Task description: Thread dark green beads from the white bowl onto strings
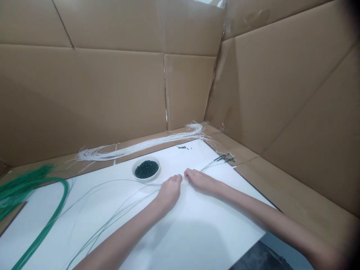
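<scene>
My left hand [170,190] and my right hand [200,180] are close together over the white board, both closed on thin green strands [112,217]. Only a small gap lies between them. From my left hand the strands trail left and down toward the board's near edge. Beyond my right hand they run on to dark green beaded ends [223,157] at the board's right corner. A white bowl [135,177] of dark green beads [146,169] stands just beyond my left hand. What my fingertips do with the strands is too small to make out.
A bundle of white strands [146,144] lies along the back edge of the white board [194,240]. Thick green strands [60,204] curve at the left. Several loose dark beads [184,147] lie near the back. Cardboard walls [112,86] enclose the back and right.
</scene>
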### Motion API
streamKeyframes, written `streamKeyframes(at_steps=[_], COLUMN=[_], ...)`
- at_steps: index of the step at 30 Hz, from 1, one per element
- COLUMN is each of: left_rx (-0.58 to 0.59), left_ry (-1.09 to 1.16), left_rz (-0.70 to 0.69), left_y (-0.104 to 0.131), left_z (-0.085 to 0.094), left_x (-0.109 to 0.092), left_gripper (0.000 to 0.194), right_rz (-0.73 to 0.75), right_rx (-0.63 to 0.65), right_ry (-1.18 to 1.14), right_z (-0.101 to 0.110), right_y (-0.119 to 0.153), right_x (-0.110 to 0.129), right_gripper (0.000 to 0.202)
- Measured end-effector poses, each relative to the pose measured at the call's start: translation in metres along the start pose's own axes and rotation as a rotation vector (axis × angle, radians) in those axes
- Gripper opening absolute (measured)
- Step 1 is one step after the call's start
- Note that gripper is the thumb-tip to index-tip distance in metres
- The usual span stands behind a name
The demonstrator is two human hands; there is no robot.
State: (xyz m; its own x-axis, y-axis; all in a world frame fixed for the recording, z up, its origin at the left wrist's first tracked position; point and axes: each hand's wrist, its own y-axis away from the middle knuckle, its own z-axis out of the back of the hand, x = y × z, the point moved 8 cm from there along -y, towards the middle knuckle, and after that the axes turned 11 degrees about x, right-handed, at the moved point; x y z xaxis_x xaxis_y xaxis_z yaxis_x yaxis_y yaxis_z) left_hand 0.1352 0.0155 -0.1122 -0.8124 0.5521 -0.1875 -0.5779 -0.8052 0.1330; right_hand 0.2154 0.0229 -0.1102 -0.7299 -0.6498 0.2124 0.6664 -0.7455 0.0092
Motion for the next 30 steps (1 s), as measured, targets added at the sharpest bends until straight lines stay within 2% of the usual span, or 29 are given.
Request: streamKeyframes(at_steps=[4, 7, 9, 12, 15, 18, 22, 27, 28, 30], left_rx=[0.015, 0.054, 0.145, 0.293, 0.322, 0.258, 0.255, 0.320, 0.308, 0.215], left_ry=[0.190, 0.306, 0.405, 0.530, 0.642, 0.675, 0.715, 0.777, 0.721, 0.455], left_rz=[-0.049, -0.070, -0.032, 0.134, 0.246, 0.310, 0.378, 0.551, 0.587, 0.664], left_y=[0.019, 0.046, 0.067, 0.107, 0.147, 0.177, 0.199, 0.222, 0.226, 0.231], left_z=[0.012, 0.022, 0.025, 0.027, 0.036, 0.045, 0.037, 0.015, 0.014, 0.022], left_x=[0.019, 0.047, 0.075, 0.130, 0.179, 0.215, 0.243, 0.263, 0.265, 0.265], left_gripper=[0.031, 0.034, 0.035, 0.037, 0.039, 0.035, 0.036, 0.039, 0.039, 0.039], right_rz=[0.120, 0.159, 0.142, 0.110, 0.099, 0.084, 0.057, -0.011, -0.033, -0.093], right_rx=[-0.030, -0.043, -0.067, -0.087, -0.076, -0.061, -0.046, -0.031, -0.025, -0.007], right_ry=[-0.075, -0.109, -0.126, -0.126, -0.123, -0.126, -0.116, -0.105, -0.113, -0.137], right_z=[0.009, 0.012, 0.014, 0.015, 0.014, 0.013, 0.008, -0.001, -0.002, -0.005], right_y=[-0.002, -0.001, 0.001, 0.005, 0.005, 0.001, -0.009, -0.014, -0.013, -0.011], right_x=[0.008, 0.005, -0.004, -0.020, -0.029, -0.031, -0.037, -0.049, -0.050, -0.050], right_gripper=[0.021, 0.025, 0.028, 0.029, 0.026, 0.025, 0.027, 0.031, 0.031, 0.029])
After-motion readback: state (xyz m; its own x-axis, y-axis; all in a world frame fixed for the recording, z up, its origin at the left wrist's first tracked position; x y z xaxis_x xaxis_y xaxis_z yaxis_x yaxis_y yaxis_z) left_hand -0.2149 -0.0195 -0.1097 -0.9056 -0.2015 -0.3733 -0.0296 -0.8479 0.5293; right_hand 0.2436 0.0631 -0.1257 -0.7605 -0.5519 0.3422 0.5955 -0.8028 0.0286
